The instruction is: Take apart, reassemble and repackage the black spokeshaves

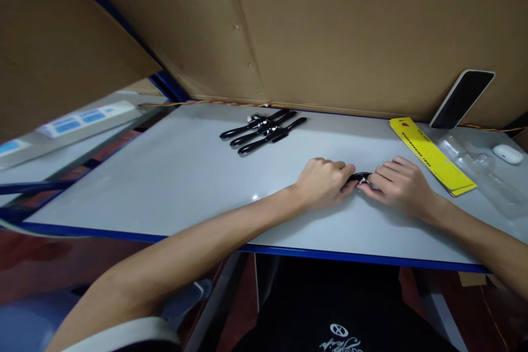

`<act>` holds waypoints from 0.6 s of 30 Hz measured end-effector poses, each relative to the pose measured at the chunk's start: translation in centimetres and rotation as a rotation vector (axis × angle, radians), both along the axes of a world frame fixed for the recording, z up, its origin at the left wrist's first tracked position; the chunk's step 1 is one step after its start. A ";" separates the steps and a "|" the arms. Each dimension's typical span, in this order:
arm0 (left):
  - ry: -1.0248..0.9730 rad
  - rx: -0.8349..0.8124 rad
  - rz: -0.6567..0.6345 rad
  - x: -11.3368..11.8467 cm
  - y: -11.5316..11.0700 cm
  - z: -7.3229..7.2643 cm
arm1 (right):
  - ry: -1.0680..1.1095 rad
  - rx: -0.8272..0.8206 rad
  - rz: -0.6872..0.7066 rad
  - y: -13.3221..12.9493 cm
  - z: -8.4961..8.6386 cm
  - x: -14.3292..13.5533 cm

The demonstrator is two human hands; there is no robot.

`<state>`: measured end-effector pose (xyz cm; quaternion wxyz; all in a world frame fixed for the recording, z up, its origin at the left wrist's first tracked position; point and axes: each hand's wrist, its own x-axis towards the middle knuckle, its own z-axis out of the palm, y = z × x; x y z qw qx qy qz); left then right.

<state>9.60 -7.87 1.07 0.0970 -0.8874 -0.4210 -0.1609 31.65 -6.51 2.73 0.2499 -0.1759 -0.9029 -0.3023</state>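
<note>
Both hands hold a black spokeshave (359,176) just above the white table, one at each end. My left hand (324,181) wraps round its left handle. On the right side, my right hand (398,184) is closed round the other handle, with its thumb near the shiny metal part at the middle. The fingers cover both handles, so only the centre shows. Several more black spokeshaves (264,131) lie side by side farther back, to the left of my hands.
Yellow cards (433,157) printed "woodworking tool" lie right of my hands, beside clear plastic packaging (490,176). A phone (462,99) leans against the cardboard wall (330,33). A white earbud case (507,154) sits at the far right. The table has a blue front edge (330,256).
</note>
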 end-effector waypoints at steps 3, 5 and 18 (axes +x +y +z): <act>0.012 -0.024 0.025 0.2 -0.2 0.1 | 0.012 -0.018 -0.011 -0.2 -0.2 -0.1; 0.014 -0.037 0.037 0.3 -0.2 0.1 | 0.031 -0.049 -0.024 -0.3 -0.5 -0.2; 0.043 -0.028 0.111 0.9 -0.6 0.2 | 0.476 -1.170 -0.315 -0.8 -0.9 -1.1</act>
